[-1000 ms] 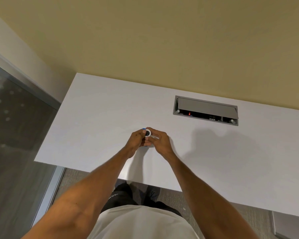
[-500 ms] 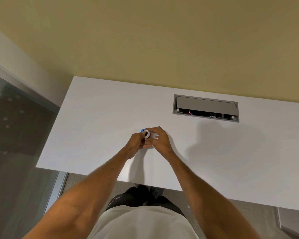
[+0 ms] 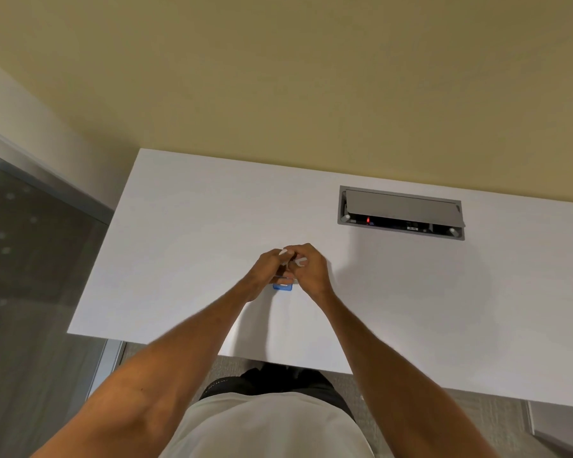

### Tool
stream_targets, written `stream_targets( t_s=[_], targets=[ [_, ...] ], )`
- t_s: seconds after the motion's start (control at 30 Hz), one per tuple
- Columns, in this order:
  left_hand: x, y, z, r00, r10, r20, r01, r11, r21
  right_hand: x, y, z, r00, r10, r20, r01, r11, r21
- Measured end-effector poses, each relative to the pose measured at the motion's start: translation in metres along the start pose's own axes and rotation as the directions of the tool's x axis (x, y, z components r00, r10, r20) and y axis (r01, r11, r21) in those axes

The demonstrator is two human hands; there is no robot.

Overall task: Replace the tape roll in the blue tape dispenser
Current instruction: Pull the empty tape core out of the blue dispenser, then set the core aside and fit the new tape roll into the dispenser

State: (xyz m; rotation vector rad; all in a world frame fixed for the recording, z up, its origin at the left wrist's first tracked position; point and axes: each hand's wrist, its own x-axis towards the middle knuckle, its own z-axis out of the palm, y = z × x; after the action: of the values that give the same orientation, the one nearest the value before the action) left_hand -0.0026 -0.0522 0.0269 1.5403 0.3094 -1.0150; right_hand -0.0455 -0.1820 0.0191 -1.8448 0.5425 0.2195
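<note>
My left hand (image 3: 266, 272) and my right hand (image 3: 312, 272) are pressed together over the middle of the white table (image 3: 186, 246). Their fingers are closed around a small white tape roll (image 3: 299, 261), of which only slivers show between the fingertips. The blue tape dispenser (image 3: 282, 287) shows just below the fingers, between the wrists, low against the tabletop. I cannot tell whether it lies on the table or is still touched by my left fingers. Most of the dispenser is hidden by the hands.
A grey recessed cable box (image 3: 401, 213) with its lid tilted up and a red light sits in the table at the back right. A yellow wall runs behind the table, a glass partition (image 3: 30, 259) stands at the left, and the table's near edge is close to my body.
The blue dispenser was up at the fingertips with the white roll; now it shows lower, beneath the hands, while the fingers stay closed on the white roll. The hands have shifted only slightly.
</note>
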Motion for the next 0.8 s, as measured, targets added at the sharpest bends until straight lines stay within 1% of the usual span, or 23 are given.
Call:
stream_targets(
  t_s=[0.07, 0.13, 0.2, 0.27, 0.33, 0.37, 0.43, 0.47, 0.53, 0.6, 0.8],
  targets=[
    [0.001, -0.001, -0.005, 0.999, 0.042, -0.003, -0.042, 0.997, 0.058, 0.002, 0.000, 0.004, 1.000, -0.009, 0.000, 0.009, 1.000, 0.020],
    [0.002, -0.003, -0.008, 0.999, 0.046, -0.002, -0.046, 0.998, 0.035, 0.004, 0.000, 0.008, 1.000, -0.004, -0.001, 0.004, 0.999, 0.033],
    [0.003, -0.003, -0.012, 0.998, 0.045, -0.039, -0.044, 0.999, 0.025, 0.007, 0.000, 0.011, 1.000, 0.003, 0.009, -0.003, 1.000, 0.030],
    [0.005, -0.002, -0.017, 0.996, 0.044, -0.083, -0.040, 0.998, 0.049, 0.012, 0.000, 0.013, 1.000, -0.007, -0.001, 0.007, 1.000, -0.020],
    [0.007, -0.003, -0.024, 0.990, 0.071, -0.119, -0.052, 0.987, 0.154, 0.015, 0.000, 0.015, 0.999, -0.027, -0.019, 0.025, 0.995, -0.096],
    [0.008, -0.005, -0.029, 0.984, 0.108, -0.142, -0.069, 0.963, 0.260, 0.017, 0.001, 0.016, 0.999, -0.039, -0.022, 0.036, 0.990, -0.139],
    [0.010, -0.008, -0.041, 0.955, 0.226, -0.193, -0.107, 0.866, 0.488, 0.021, 0.001, 0.017, 0.998, -0.065, -0.010, 0.062, 0.973, -0.222],
    [0.012, -0.009, -0.047, 0.936, 0.277, -0.217, -0.110, 0.817, 0.566, 0.024, 0.002, 0.018, 0.997, -0.073, 0.003, 0.071, 0.964, -0.256],
    [0.016, -0.012, -0.058, 0.916, 0.317, -0.245, -0.072, 0.732, 0.677, 0.027, 0.002, 0.017, 0.997, -0.078, 0.025, 0.081, 0.948, -0.309],
    [0.020, -0.016, -0.068, 0.913, 0.312, -0.263, -0.023, 0.683, 0.730, 0.031, 0.004, 0.018, 0.997, -0.072, 0.041, 0.082, 0.934, -0.347],
    [0.030, -0.024, -0.088, 0.894, 0.295, -0.338, 0.088, 0.623, 0.777, 0.040, 0.012, 0.020, 0.997, -0.065, 0.048, 0.079, 0.900, -0.429]
  ],
)
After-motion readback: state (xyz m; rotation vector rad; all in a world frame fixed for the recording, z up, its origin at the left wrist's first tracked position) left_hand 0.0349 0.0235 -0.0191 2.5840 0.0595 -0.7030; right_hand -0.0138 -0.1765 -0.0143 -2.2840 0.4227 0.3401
